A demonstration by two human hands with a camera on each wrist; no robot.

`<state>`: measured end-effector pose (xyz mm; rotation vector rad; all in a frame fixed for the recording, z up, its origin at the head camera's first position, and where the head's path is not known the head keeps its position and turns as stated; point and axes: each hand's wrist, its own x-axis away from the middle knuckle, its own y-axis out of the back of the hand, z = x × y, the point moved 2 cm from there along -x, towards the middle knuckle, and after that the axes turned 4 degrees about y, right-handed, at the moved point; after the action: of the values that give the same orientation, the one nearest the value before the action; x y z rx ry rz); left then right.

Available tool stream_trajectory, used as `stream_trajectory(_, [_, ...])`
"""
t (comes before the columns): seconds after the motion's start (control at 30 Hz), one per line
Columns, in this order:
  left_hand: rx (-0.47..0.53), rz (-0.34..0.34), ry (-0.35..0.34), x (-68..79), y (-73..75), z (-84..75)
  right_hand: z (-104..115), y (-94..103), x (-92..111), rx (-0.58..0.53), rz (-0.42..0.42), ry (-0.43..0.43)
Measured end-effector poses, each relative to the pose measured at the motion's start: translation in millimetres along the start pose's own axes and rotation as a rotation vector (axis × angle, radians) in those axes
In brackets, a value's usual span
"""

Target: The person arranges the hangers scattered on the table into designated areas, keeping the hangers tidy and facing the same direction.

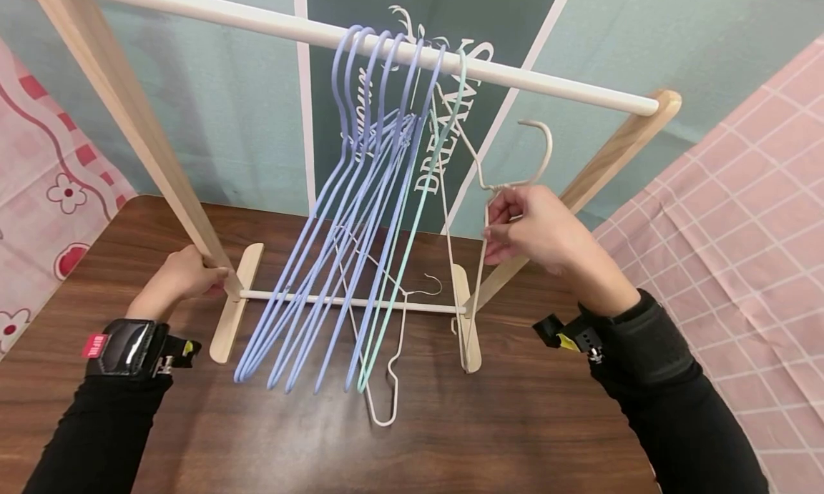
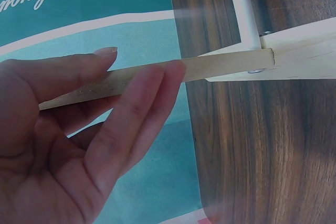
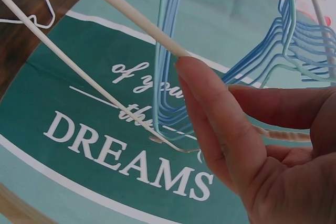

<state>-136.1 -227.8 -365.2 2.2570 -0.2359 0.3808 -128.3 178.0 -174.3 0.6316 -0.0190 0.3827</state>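
In the head view my left hand (image 1: 183, 274) grips the left wooden upright (image 1: 157, 144) of a small clothes rack near its base. The left wrist view shows the thumb on one side of this upright and fingers on the other. My right hand (image 1: 534, 226) pinches a white wire hanger (image 1: 479, 269) just under its neck. That hanger's hook points up and stands off the white rail (image 1: 257, 21), lower than it and to the right. Several blue hangers (image 1: 309, 215) and a pale green hanger (image 1: 412, 247) hang from the rail's middle.
Another white hanger (image 1: 395, 379) lies on the brown wooden table (image 1: 515, 422), behind and below the hanging ones. A lower white bar (image 1: 257, 294) joins the rack's wooden feet (image 1: 466, 337). Behind stands a green cloth (image 1: 515, 15) with lettering; pink cloth (image 1: 759, 194) hangs at the right.
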Motion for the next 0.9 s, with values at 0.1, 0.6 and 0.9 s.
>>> stream_trajectory(0.1, [-0.009, 0.002, 0.002, -0.1, 0.3, 0.9, 5.9, 1.1, -0.3, -0.004, -0.001, -0.001])
stream_trajectory(0.6, [0.028, 0.007, -0.005, 1.9, -0.6, 0.4, 26.8, 3.1, 2.7, 0.024, 0.005, 0.072])
stream_trajectory(0.9, [0.046, 0.009, 0.005, -1.1, -0.9, 2.4, 40.7, -0.6, 1.7, 0.043, -0.014, 0.104])
